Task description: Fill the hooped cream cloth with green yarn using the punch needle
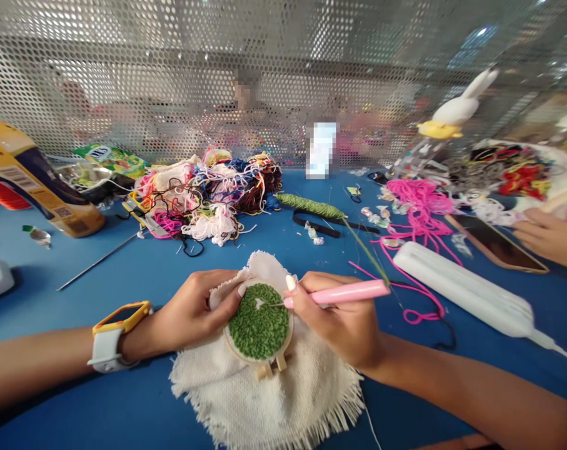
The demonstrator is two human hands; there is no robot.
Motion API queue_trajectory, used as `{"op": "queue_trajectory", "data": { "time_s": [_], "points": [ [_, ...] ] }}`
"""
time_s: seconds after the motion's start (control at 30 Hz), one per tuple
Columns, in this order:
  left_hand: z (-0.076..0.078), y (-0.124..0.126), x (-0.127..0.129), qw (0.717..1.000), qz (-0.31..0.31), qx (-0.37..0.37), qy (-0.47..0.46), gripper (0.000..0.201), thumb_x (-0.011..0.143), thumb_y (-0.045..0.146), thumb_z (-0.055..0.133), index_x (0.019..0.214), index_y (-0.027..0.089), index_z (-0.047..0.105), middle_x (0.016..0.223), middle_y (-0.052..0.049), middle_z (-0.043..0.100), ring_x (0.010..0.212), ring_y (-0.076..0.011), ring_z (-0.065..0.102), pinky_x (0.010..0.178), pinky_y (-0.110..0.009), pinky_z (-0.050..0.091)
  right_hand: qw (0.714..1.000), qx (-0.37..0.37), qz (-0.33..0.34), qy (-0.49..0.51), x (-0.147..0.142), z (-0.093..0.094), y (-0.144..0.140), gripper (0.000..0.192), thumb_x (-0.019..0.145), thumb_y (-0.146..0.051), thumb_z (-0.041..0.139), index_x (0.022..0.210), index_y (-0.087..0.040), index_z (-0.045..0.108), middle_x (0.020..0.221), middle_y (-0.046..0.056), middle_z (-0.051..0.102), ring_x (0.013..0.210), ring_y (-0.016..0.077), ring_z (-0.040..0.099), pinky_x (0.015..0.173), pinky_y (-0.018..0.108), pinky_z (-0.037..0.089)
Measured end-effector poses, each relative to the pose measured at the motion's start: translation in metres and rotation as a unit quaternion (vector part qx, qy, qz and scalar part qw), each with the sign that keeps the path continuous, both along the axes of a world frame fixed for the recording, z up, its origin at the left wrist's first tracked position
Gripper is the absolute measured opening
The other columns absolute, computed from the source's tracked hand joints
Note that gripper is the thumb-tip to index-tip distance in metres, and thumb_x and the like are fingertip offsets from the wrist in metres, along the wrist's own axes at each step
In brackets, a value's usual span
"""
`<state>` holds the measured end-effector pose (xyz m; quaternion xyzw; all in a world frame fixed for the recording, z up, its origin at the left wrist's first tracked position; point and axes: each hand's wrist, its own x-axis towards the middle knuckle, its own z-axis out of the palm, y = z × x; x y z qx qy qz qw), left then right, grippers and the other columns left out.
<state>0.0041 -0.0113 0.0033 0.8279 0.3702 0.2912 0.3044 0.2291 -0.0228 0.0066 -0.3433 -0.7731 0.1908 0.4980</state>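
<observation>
**Hoop and punch needle on the counter**

The frayed white cloth [274, 394] lies nearest you on the blue counter [147, 269]. Your left hand [189, 312] pinches the rim of the wooden hoop [259, 328], which is filled with green loops. Your right hand [344, 319] grips the pink punch needle [344, 292], its tip touching the bare gap. Green yarn [311, 206] trails behind.

Left hand [189, 312] grips the rim of a small wooden embroidery hoop [259, 331] on cream fabric [274, 394], blue table [170, 262]. Right hand [344, 319] holds a pink punch needle [344, 292], tip in the bare gap of the green stitching. Green yarn [311, 205] feeds into needle. Tangled yarn pile [208, 194] behind. Another person's hand [550, 234] at right edge.
</observation>
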Motion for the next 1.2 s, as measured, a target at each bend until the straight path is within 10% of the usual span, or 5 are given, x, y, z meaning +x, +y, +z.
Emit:
{"op": "queue_trajectory", "data": {
  "time_s": [0.7, 1.2],
  "points": [
    [-0.001, -0.002, -0.001, 0.999, 0.008, 0.043, -0.004, 0.030, 0.092, 0.017, 0.048, 0.116, 0.013, 0.065, 0.099, -0.006, 0.072, 0.088, -0.0129, 0.067, 0.078, -0.018, 0.051, 0.986, 0.034, 0.120, -0.106, -0.009, -0.015, 0.006, 0.013, 0.091, -0.016, 0.054, 0.090, -0.011, 0.066, 0.078, 0.008, 0.069, 0.071, 0.0144, 0.063, 0.064, 0.028, 0.051],
    [-0.001, -0.002, -0.001, 0.999, -0.010, 0.036, -0.010, 0.033, 0.092, 0.016, 0.047, 0.120, 0.016, 0.064, 0.098, -0.006, 0.072, 0.083, -0.0121, 0.067, 0.072, -0.020, 0.052, 0.999, -0.018, 0.024, 0.023, 0.000, -0.008, -0.003, 0.027, 0.088, -0.017, 0.053, 0.063, -0.020, 0.043, 0.053, -0.005, 0.047, 0.047, 0.0068, 0.046, 0.045, 0.021, 0.035]
  ]
}}
